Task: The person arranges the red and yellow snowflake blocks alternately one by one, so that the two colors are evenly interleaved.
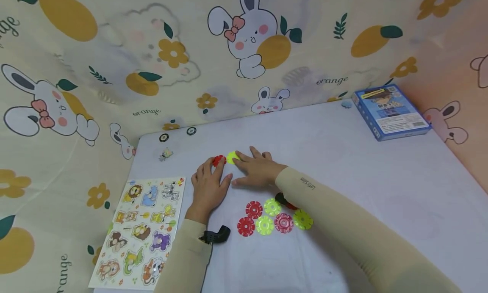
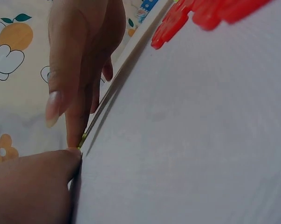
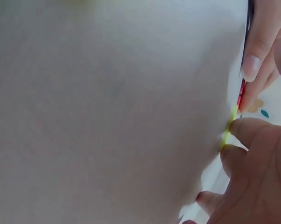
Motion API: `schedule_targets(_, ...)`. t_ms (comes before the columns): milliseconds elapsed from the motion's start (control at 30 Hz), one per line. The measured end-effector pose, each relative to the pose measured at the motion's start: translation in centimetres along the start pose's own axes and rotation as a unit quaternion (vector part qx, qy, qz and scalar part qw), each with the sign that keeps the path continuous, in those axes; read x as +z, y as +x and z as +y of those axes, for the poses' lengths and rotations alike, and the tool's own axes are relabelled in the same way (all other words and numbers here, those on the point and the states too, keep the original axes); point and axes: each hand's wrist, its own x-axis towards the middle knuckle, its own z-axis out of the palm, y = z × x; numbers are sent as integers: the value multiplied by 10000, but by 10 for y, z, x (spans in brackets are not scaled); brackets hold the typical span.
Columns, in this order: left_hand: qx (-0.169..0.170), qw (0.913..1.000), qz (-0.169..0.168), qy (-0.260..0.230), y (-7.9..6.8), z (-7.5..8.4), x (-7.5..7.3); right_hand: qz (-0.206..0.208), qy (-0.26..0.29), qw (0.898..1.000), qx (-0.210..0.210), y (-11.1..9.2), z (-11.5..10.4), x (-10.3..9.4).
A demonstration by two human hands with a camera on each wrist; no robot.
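Observation:
In the head view a red notched plastic disc (image 1: pixel 219 160) lies flat on the table beside a yellow-green notched disc (image 1: pixel 233 157), edge to edge. My left hand (image 1: pixel 209 190) rests with its fingertips on the red disc, thumb spread to the right. My right hand (image 1: pixel 258 170) reaches across from the right, and its extended fingers touch the yellow-green disc. In the right wrist view fingers (image 3: pixel 250 132) press on the edge of that yellow-green disc (image 3: pixel 228 133). Nearer me, several more discs sit in two rows, including a red one (image 1: pixel 245 226) and a yellow-green one (image 1: pixel 264 225).
A white board of animal pictures (image 1: pixel 133 238) lies at the left, beside my left forearm. Two black-and-white rings (image 1: pixel 164 137) and a small figure (image 1: pixel 166 154) are at the back left. A blue box (image 1: pixel 392 111) stands at the back right. Patterned cloth (image 1: pixel 228 89) borders the table.

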Motion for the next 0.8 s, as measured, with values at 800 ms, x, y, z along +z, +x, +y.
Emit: schedule_targets(800, 1316, 9912, 108, -89, -6, 11, 2, 956, 4206, 9019, -219, -78, 54, -15)
